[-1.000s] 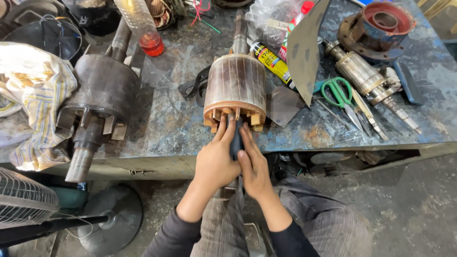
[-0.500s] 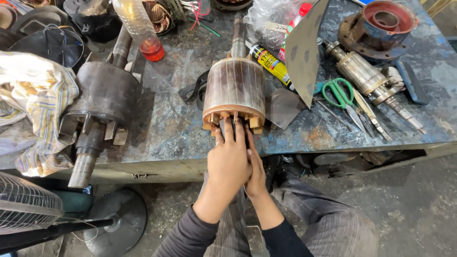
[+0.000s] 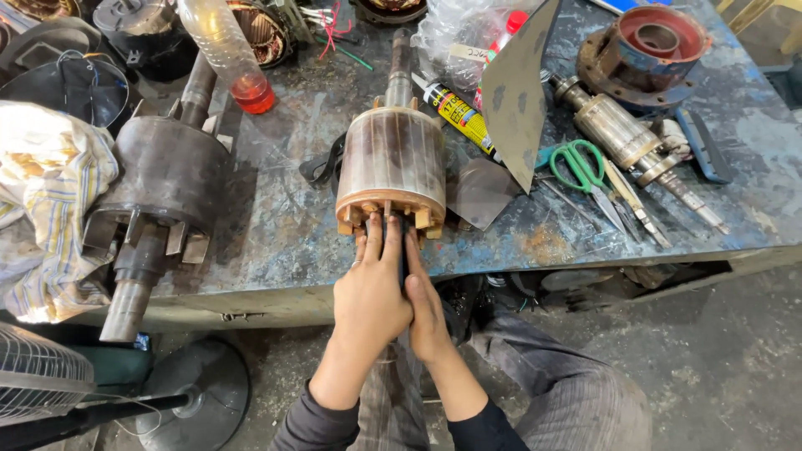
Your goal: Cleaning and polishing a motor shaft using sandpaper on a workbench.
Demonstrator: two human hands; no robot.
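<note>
A copper-brown rotor (image 3: 391, 163) lies on the blue-grey workbench (image 3: 276, 225), its near end at the bench's front edge. A dark shaft stub (image 3: 403, 250) sticks out of that end towards me. My left hand (image 3: 372, 288) and my right hand (image 3: 428, 305) are pressed palm to palm around the stub. The fingers are stretched flat and their tips touch the rotor's end ring. Most of the stub is hidden between the palms.
A bigger dark rotor (image 3: 167, 175) lies to the left, beside a striped cloth (image 3: 46, 200). A bottle of red liquid (image 3: 225, 54), a sealant tube (image 3: 458, 113), a grey sheet (image 3: 518, 92), green scissors (image 3: 581, 167), a small armature (image 3: 622, 138) and a motor end cover (image 3: 647, 46) lie around. A fan (image 3: 42, 392) stands below.
My hands have slid up along the shaft to the rotor's end. The left hand has come over closer against the right, fingers straightened. The rotor has not moved.
</note>
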